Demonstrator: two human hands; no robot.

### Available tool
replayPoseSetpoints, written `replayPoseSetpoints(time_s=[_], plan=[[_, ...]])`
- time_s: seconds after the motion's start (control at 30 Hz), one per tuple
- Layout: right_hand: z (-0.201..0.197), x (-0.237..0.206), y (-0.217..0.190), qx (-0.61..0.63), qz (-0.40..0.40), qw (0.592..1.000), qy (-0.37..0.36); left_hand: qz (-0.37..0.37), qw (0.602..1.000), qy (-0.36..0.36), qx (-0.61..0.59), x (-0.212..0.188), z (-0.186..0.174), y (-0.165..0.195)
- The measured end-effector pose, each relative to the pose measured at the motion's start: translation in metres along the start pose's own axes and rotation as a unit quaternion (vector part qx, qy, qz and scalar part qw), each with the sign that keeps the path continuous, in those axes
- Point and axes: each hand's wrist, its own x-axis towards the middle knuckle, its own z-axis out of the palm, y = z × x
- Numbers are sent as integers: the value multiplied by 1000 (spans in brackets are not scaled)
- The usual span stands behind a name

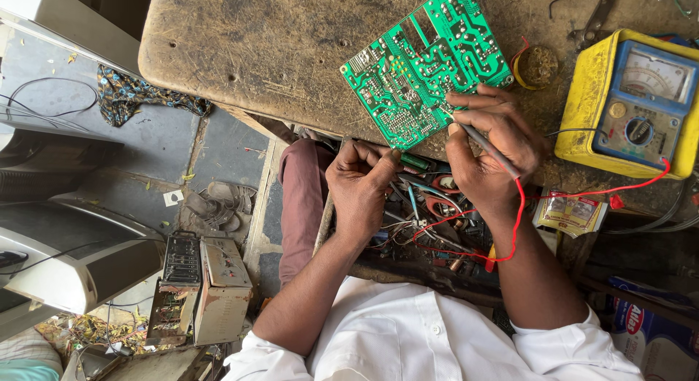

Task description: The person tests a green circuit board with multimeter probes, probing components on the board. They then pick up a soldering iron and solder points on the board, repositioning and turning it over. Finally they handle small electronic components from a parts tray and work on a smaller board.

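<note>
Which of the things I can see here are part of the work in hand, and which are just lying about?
In use:
green circuit board
probe with red lead, in right hand
yellow meter
left hand, closed at the bench edge

Lying about:
solder reel
pliers
small packet
sandals
open metal chassis on the floor
patterned cloth

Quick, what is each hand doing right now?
Left hand: curled shut at the workbench edge; whether it holds anything cannot be told.
Right hand: closed on a meter probe, its tip on the green circuit board.
</note>
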Motion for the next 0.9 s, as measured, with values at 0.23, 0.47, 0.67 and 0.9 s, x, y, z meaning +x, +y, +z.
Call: replayPoseSetpoints(time_s=[0.23,0.47,0.67,0.9], plan=[[-1,1,-1,-16,-1,1000,-7,-7,1000,5,4,0,0,0],[-1,1,-2,-13,5,1000,-11,-4,1000,2,5,0,0,-2],[-1,0,-1,-13,4,1000,-10,-14,1000,7,11,-1,1,0],[0,0,0,-8,2,1000,-5,-9,1000,1,9,0,1,2]])
